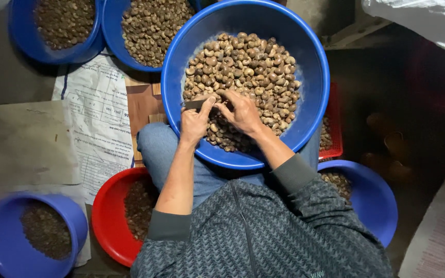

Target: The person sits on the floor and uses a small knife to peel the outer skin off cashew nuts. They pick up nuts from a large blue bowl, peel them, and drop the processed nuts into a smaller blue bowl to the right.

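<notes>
Sleeves: grey patterned jacket sleeves [284, 231] are filling the bottom of the view, forearms reaching forward over the lap.
Left hand: the left hand [195, 122] is gripping a small dark blade [195, 104], thumb pressing along it.
Right hand: the right hand [241, 111] is pinching one cashew nut [221, 102] against the blade's edge.
Nut location: it is sitting between both hands, just above the heap of nuts [243, 67] in the big blue basin [310, 56].
Risk, fingers: fingertips are lying right beside the edge; a slip on the curved shell could likely cut them.
Risk, basin: it is resting on the knees, so a jerk could tip it toward the red bowl [106, 216].
</notes>
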